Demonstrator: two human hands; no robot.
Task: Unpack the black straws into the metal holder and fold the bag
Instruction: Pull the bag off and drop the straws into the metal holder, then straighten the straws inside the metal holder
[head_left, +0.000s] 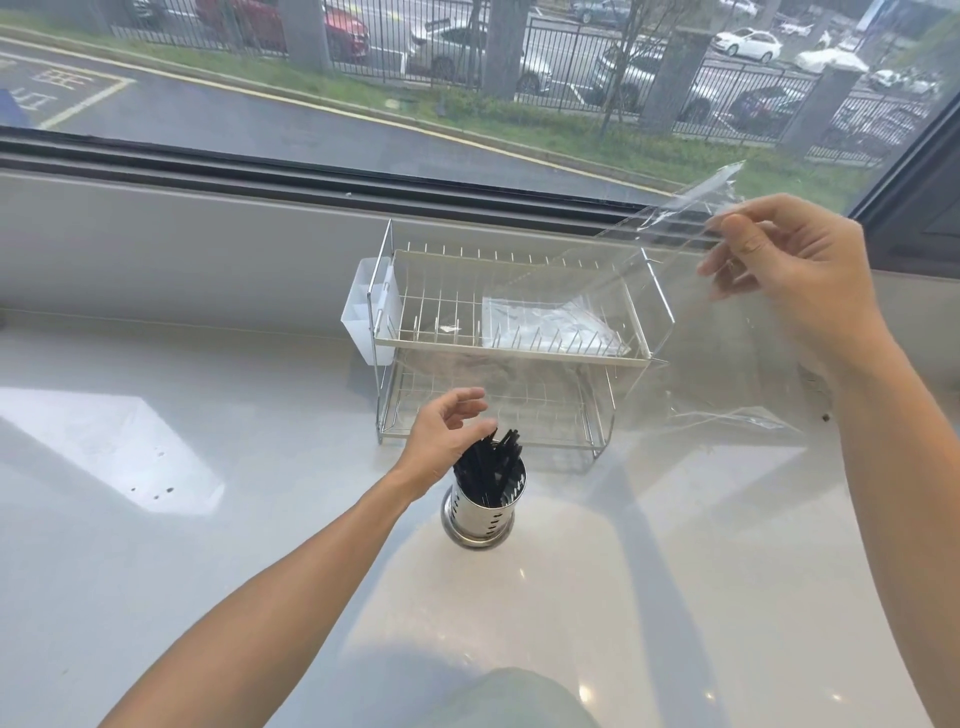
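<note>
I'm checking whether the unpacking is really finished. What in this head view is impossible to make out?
- Straw count: the black straws overlap, and the metal holder wall hides their lower ends.
- Clear bag: its transparency and glare make it unclear whether a stray straw remains inside.
- Right hand grip: the fingertips pinching the bag are partly hidden behind the hand.
- Rack lower shelf: contents blurred behind wires and reflections.

The round holder of polished, perforated metal (484, 512) shines like a mirror, and the thin black plastic straws (491, 465) in it look matt. The large transparent plastic bag (691, 332) is thin, smooth and glossy, with soft creases. The two-level wire rack (498, 353) is bright metal, its side box (366, 306) white translucent plastic. The pale stone-like counter (623, 597) is smooth and reflecting.
</note>
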